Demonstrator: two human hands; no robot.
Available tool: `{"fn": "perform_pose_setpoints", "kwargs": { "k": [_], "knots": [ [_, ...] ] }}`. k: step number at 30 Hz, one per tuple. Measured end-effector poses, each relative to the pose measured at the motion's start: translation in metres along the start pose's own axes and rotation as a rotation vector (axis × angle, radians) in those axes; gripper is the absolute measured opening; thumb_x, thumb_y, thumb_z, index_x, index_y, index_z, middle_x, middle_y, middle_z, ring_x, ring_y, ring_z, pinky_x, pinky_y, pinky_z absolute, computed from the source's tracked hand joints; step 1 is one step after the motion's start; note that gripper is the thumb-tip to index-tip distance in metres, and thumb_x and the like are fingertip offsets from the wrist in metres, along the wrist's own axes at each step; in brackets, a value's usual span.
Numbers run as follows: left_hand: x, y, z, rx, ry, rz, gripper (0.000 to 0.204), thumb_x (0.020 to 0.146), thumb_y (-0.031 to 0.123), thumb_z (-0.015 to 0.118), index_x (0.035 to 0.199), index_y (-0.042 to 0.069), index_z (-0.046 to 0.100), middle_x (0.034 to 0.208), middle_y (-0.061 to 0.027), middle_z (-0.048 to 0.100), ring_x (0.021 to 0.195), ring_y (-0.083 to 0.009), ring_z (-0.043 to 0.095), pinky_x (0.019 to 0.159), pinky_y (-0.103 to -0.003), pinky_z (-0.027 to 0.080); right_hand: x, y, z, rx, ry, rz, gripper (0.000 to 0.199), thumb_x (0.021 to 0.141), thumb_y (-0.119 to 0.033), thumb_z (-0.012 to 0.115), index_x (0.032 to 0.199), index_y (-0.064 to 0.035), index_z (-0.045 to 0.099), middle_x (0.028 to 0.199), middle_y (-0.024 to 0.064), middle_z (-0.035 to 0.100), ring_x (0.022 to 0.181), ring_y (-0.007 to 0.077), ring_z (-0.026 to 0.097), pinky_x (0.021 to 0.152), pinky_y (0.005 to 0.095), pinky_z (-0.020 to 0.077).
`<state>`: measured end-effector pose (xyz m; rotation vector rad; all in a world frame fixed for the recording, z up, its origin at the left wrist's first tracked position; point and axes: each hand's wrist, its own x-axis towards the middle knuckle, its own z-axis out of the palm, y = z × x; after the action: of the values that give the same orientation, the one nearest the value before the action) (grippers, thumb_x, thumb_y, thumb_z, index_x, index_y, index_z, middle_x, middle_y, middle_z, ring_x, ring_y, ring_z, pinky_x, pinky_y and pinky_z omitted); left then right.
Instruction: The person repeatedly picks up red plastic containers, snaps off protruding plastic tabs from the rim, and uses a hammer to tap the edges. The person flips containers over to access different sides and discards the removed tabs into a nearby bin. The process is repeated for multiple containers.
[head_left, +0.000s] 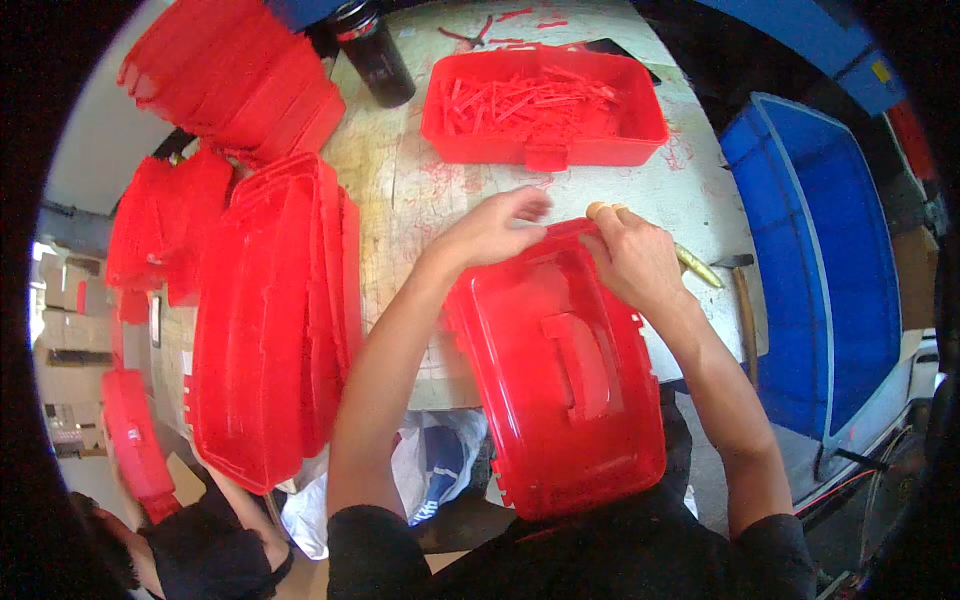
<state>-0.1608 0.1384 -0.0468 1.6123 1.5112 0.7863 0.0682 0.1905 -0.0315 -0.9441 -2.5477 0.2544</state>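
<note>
Lid: red plastic lid (560, 380), glossy, rounded corners, moulded handle hump in its middle, notched tabs along the edges; it lies at 6 o'clock, its near end over the person's lap and its far end on the desk (420, 180), seemingly so the far rim is within reach.
Left hand: left hand (497, 228) at centre, blurred, resting on the lid's far-left corner, fingers loosely spread; it seems to steady the lid.
Right hand: right hand (632, 255) just right of it, fingers curled over the far rim and gripping it; fingertips hidden behind the edge.
Tray: red tray (545, 105) at 12 o'clock, full of thin red plastic strips, likely trimmings.
Stacks: nested red lids (275, 310) on edge at 9 o'clock, more piled at 10 o'clock.
Bottle: dark bottle (378, 50) at 11 o'clock, upright.
Crate: blue crate (830, 260) at 3 o'clock, off the desk.
Hammer: hammer (742, 300) at the desk's right edge.
Desk: pale, worn, flecked with red scraps.
</note>
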Motion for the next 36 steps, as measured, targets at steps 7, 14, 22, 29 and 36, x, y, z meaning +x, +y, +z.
{"fn": "perform_pose_setpoints", "kwargs": {
  "k": [7, 14, 22, 29, 36],
  "knots": [
    [-0.062, -0.036, 0.006, -0.291, 0.372, -0.277, 0.038, 0.103, 0.029, 0.050, 0.117, -0.002, 0.067, 0.117, -0.0103, 0.069, 0.113, -0.0187, 0.061, 0.103, -0.035, 0.044, 0.007, -0.056, 0.014, 0.118, -0.041, -0.074, 0.014, 0.082, -0.006, 0.058, 0.094, 0.0009, 0.063, 0.087, 0.0199, 0.069, 0.077, 0.0335, 0.070, 0.064, 0.0443, 0.0566],
    [-0.079, -0.016, 0.002, -0.192, 0.319, -0.338, 0.038, 0.100, 0.020, 0.060, 0.131, -0.002, 0.057, 0.132, -0.0153, 0.060, 0.121, -0.0232, 0.058, 0.104, -0.037, 0.045, -0.022, -0.031, 0.005, 0.366, -0.228, -0.238, 0.037, 0.084, -0.006, 0.060, 0.121, -0.0134, 0.060, 0.100, 0.0168, 0.070, 0.089, 0.0378, 0.069, 0.073, 0.0509, 0.0550],
    [-0.051, 0.106, 0.135, 0.798, -0.227, 0.637, 0.059, 0.076, 0.008, 0.067, 0.134, 0.009, 0.057, 0.149, -0.0189, 0.044, 0.141, -0.0340, 0.039, 0.119, -0.052, 0.028, -0.069, 0.131, 0.014, -0.284, -0.023, 0.063, 0.019, 0.085, -0.010, 0.061, 0.103, -0.0055, 0.061, 0.103, 0.0144, 0.062, 0.100, 0.0332, 0.063, 0.079, 0.0456, 0.0546],
    [-0.002, 0.089, 0.105, 0.963, -0.132, 0.037, 0.043, 0.084, 0.044, 0.072, 0.102, 0.005, 0.067, 0.094, -0.0195, 0.072, 0.093, -0.0366, 0.069, 0.082, -0.049, 0.053, -0.142, 0.119, -0.032, 0.605, 0.312, 0.424, 0.018, 0.100, -0.010, 0.051, 0.112, -0.0042, 0.063, 0.088, 0.0069, 0.063, 0.071, 0.0165, 0.061, 0.062, 0.0317, 0.0509],
    [-0.010, 0.057, 0.073, 0.872, 0.295, 0.083, 0.058, 0.085, 0.042, 0.072, 0.123, 0.000, 0.060, 0.093, -0.0231, 0.071, 0.087, -0.0395, 0.070, 0.076, -0.050, 0.054, -0.212, 0.087, -0.042, 1.272, -0.181, 0.820, 0.028, 0.107, -0.026, 0.044, 0.095, -0.0073, 0.061, 0.071, -0.0030, 0.055, 0.060, 0.0045, 0.049, 0.052, 0.0224, 0.0404]
  ]
}}
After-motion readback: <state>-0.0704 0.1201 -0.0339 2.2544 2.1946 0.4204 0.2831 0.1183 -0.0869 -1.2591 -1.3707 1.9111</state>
